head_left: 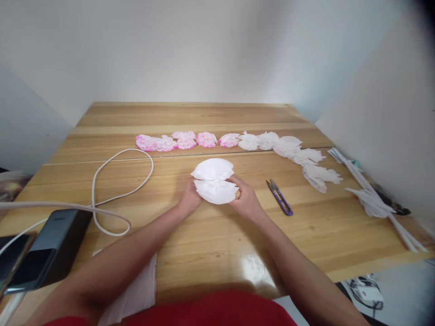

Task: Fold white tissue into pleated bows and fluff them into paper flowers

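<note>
Above the middle of the wooden table I hold a white tissue-paper flower (215, 190), spread into two rounded fans pinched in at the centre. On its left side my left hand (190, 194) is closed around the edge, its fingertips mostly hidden behind the paper. My right hand (246, 197) grips the other side, with the fingers curled behind it. To the right of that hand lie purple-handled thread snips (279, 198). Beyond my hands runs a row of similar paper flowers, pink-tinged ones (206, 139) on the left and plain white ones (287, 146) on the right.
A white cable (93, 185) loops across the table's left side, near a dark grey power bank (61, 244) and a phone (13, 253). White paper strips (370, 188) lie along the right edge. White paper (136, 290) sits under my left forearm. Walls stand behind and to the right.
</note>
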A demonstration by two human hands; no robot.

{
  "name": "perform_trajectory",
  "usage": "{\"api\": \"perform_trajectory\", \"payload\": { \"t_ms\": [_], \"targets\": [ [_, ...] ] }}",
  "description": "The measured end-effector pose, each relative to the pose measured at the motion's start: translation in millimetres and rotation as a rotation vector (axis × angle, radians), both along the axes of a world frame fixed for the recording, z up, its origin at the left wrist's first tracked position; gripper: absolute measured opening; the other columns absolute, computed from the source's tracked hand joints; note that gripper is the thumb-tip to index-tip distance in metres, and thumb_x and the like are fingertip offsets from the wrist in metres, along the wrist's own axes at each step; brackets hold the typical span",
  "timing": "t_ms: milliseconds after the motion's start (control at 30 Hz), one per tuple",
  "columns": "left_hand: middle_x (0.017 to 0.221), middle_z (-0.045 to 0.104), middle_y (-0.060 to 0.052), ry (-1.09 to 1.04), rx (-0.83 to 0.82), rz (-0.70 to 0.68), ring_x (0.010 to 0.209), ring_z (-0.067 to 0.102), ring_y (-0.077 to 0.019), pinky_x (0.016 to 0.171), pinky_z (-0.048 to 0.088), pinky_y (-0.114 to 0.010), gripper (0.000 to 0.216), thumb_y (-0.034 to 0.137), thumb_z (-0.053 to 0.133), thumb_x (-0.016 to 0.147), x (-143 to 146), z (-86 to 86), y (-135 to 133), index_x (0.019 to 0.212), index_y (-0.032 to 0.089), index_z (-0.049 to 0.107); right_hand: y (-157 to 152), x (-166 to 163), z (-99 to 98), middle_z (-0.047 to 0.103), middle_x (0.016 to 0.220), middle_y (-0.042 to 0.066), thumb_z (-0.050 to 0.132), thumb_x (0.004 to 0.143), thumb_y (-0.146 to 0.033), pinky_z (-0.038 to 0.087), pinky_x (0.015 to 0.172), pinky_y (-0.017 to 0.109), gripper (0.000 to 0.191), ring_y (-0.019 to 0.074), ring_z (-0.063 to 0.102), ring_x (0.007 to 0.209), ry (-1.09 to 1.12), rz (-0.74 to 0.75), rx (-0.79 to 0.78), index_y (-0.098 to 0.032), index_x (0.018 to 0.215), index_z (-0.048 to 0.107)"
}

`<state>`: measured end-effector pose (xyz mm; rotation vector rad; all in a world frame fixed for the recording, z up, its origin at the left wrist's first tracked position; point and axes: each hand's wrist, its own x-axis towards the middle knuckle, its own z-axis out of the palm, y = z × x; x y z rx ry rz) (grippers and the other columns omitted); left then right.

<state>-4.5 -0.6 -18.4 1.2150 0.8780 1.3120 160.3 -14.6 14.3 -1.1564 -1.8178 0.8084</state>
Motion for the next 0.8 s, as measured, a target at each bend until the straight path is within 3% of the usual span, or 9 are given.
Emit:
{"api": "perform_trajectory", "payload": {
  "t_ms": [167,533,800],
  "targets": [
    [0.085,0.074,-0.009,0.097,0.041,0.028,0.102,0.065,-0.0325,0.085,0.055,-0.040,0.022,0.029,0.079,0.060,4.1,3.8,-6.4,0.076,0.017,0.070,-1.8,-2.7,-5.6,0.071,0.104,0.008,0.062,0.077,-0.026,0.052,0.087,0.039,0.018,0.0248,0.065,0.099,0.083,-0.040,0.058,-0.023,0.092,0.071],
    [0.087,0.075,-0.010,0.176,0.226,0.017,0.085,0.071,-0.0260,0.080,0.057,-0.036,0.017,0.032,0.073,0.070,5.3,-1.8,-4.2,0.075,0.016,0.073,-1.2,-0.8,-4.0,0.072,0.103,0.008,0.062,0.077,-0.020,0.053,0.085,0.039,0.023,0.0248,0.066,0.096,0.135,-0.034,0.095,-0.022,0.097,0.072],
    [0.093,0.075,-0.009,0.211,0.234,-0.043,0.091,0.070,-0.0246,0.083,0.057,-0.034,0.019,0.033,0.068,0.073,3.5,-0.8,-1.5,0.082,0.016,0.073,-0.9,4.6,3.6,0.071,0.104,0.008,0.061,0.081,-0.024,0.053,0.085,0.038,0.020,0.0237,0.066,0.095,0.114,-0.005,0.099,-0.022,0.098,0.071]
  ]
}}
